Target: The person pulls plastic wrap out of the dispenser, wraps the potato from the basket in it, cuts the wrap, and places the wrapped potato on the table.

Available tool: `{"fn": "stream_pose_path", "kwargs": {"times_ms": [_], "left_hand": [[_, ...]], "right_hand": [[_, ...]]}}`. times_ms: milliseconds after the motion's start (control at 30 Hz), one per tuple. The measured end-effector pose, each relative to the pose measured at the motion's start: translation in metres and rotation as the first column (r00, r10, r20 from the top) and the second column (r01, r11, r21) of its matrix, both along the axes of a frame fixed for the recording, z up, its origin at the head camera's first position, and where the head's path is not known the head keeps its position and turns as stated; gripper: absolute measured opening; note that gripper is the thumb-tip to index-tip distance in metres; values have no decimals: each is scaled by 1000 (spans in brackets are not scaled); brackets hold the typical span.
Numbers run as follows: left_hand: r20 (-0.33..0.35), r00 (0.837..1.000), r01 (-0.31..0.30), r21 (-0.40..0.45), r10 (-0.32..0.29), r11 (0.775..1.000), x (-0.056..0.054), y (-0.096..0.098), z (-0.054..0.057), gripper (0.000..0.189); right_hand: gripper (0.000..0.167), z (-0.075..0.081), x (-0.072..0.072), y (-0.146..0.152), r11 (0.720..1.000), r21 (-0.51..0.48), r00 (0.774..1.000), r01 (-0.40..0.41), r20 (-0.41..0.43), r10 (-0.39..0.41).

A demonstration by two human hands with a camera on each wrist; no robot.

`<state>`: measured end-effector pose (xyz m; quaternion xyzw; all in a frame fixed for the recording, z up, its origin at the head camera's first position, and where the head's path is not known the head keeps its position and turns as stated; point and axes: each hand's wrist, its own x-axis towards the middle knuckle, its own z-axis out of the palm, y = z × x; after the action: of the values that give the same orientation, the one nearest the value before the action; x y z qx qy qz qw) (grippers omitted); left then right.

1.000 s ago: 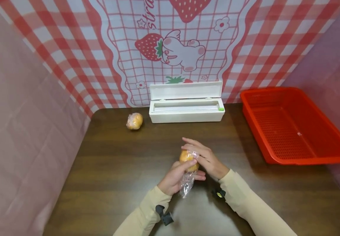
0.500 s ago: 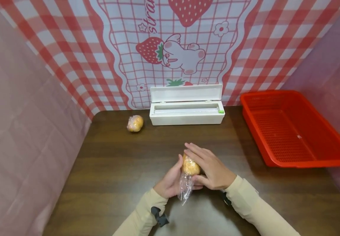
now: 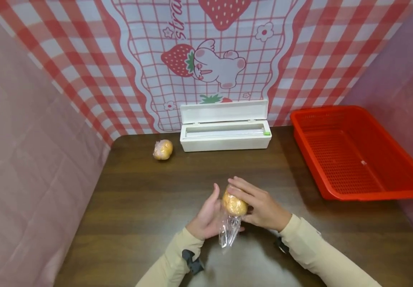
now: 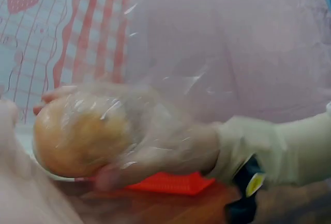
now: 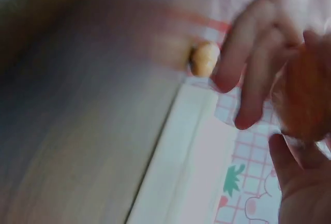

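Observation:
A round yellow-orange fruit-like ball (image 3: 234, 204) in clear film is between my hands above the table. My right hand (image 3: 266, 209) holds it, fingers over its top and side and thumb low at its near side. The loose film tail (image 3: 229, 232) hangs toward me. My left hand (image 3: 206, 219) lies close on the ball's left with thumb straight up; its other fingers are partly hidden behind the film. In the left wrist view the ball (image 4: 85, 136) shows large, glossy film stretched over it. The right wrist view catches only a blurred part of the ball (image 5: 302, 94).
A second film-wrapped ball (image 3: 163, 150) sits at the table's back left. Beside it stands a white cling film box (image 3: 226, 144), lid up, with a roll inside and a green slider. A red plastic basket (image 3: 330, 191) stands on the right. Patterned cloth (image 3: 138, 107) hangs behind.
My left thumb has come off the ball and now points up. My right hand has shifted from lying over the ball to gripping it, slightly right and nearer. The film tail is more spread.

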<state>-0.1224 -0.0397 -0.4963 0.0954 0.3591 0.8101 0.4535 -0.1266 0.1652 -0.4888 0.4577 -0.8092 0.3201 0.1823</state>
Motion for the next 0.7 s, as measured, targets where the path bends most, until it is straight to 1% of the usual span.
{"fn": "stream_pose_path", "kwargs": {"times_ms": [33,100,167,233,300,367,467,533,633,700], "left_hand": [[3,1000,-1,14,1,1000,-2,0,0,96],[9,1000,-10,49,10,999,-7,1,1,92],[15,999,-43,68,42,997,-9,4,2,79],[24,996,-87,60,85,994,-10,9,3,66],[32,991,-134,31,133,990,-9,13,3,55],[32,984,-174,-2,174,985,-9,16,2,52],[36,978,-207,-19,207,978,-8,17,1,54],[33,974,-224,-11,224,974,-8,17,0,54],[13,970,-241,5,241,970,-6,15,0,48],[-4,970,-242,3,242,970,-5,14,0,43]], "right_hand": [[84,-1,0,0,1000,-10,1000,-10,-21,9],[83,-1,1,-1,999,-19,999,-28,-42,27],[83,-2,1,-1,999,-21,999,-38,-36,37],[84,-4,1,-2,999,-29,999,-32,-35,31],[85,-9,0,-4,999,-34,998,-17,-59,15],[87,-14,1,-6,999,-46,995,-7,-101,2],[89,-21,3,-11,998,-54,990,25,-141,-32],[94,-22,4,-14,997,-53,991,49,-123,-55],[101,-21,4,-17,994,-55,994,92,-60,-96],[100,-18,4,-17,993,-75,995,96,-26,-98]]}}
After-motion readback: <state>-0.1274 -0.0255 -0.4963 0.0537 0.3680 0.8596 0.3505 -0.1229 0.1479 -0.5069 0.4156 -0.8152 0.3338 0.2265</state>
